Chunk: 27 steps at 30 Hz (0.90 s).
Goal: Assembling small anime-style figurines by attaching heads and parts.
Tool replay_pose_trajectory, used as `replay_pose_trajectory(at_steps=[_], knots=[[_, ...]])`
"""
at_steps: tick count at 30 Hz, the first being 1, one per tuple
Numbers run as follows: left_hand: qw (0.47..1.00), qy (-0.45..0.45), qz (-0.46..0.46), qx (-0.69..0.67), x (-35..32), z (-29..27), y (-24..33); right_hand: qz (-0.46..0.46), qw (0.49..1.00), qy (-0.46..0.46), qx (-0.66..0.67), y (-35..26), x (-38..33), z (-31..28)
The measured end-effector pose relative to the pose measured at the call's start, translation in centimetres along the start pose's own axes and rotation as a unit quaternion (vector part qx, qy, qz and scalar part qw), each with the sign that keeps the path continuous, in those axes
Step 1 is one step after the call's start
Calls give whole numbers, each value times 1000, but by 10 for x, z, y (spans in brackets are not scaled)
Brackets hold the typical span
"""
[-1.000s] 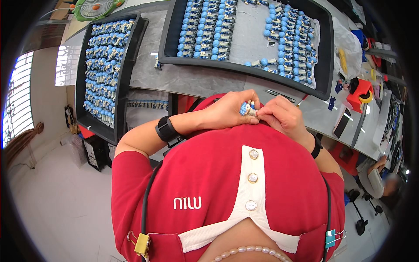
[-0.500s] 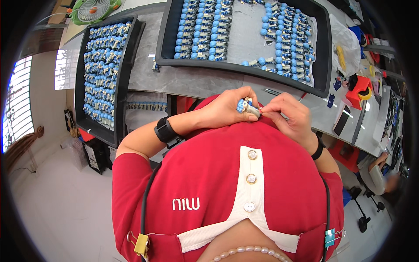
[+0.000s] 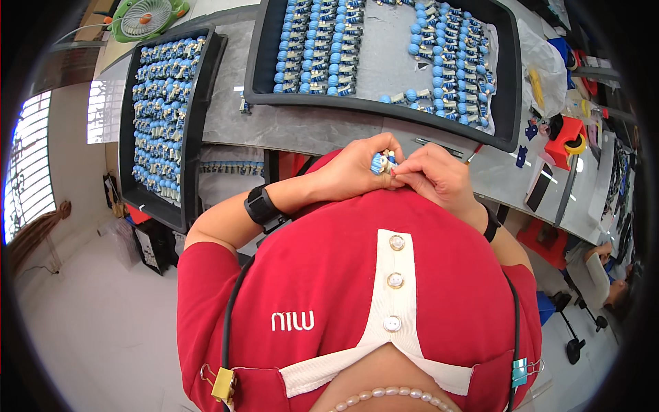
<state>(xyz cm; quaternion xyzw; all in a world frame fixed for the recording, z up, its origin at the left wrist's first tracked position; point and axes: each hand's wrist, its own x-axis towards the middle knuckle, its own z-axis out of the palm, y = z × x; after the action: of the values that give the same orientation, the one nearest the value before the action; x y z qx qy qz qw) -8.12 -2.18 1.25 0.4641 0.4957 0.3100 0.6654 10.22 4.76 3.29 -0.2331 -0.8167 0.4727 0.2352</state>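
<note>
Left hand point(image 3: 353, 168) curled around a small blue-and-white figurine point(image 3: 382, 162), gripping it just above the chest, at the near edge of the grey tabletop point(image 3: 309, 127). Right hand point(image 3: 436, 175) pressed up against it from the right, fingertips point(image 3: 401, 177) pinched at the figurine's lower part; whether anything else sits between those fingers cannot be told. Black smartwatch point(image 3: 261, 204) on the left wrist. Far of the hands, a large black tray point(image 3: 384, 110) on the tabletop, filled with rows of matching blue figurines point(image 3: 316, 48) and a bare patch in its middle. To the left, a second black tray point(image 3: 195, 137), also packed with blue figurines. Green desk fan point(image 3: 145, 14) at the far left corner. To the right, a red block-shaped holder point(image 3: 559, 141) near a roll of yellow tape point(image 3: 575, 144). Thin brush point(image 3: 439, 145) lying on the tabletop just far of the right hand.
</note>
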Motion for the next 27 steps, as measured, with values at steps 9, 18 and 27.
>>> replay_pose_trajectory(at_steps=[9,18,27], knots=[[998,25,43,-45,-1,2,-5,49,999,3,-5,-8,4,-14],[989,7,11,-150,0,-4,-9,85,995,-57,20,-4,-3,-26],[985,19,-15,-171,-5,-8,8,217,944,-28,247,2,4,-18]])
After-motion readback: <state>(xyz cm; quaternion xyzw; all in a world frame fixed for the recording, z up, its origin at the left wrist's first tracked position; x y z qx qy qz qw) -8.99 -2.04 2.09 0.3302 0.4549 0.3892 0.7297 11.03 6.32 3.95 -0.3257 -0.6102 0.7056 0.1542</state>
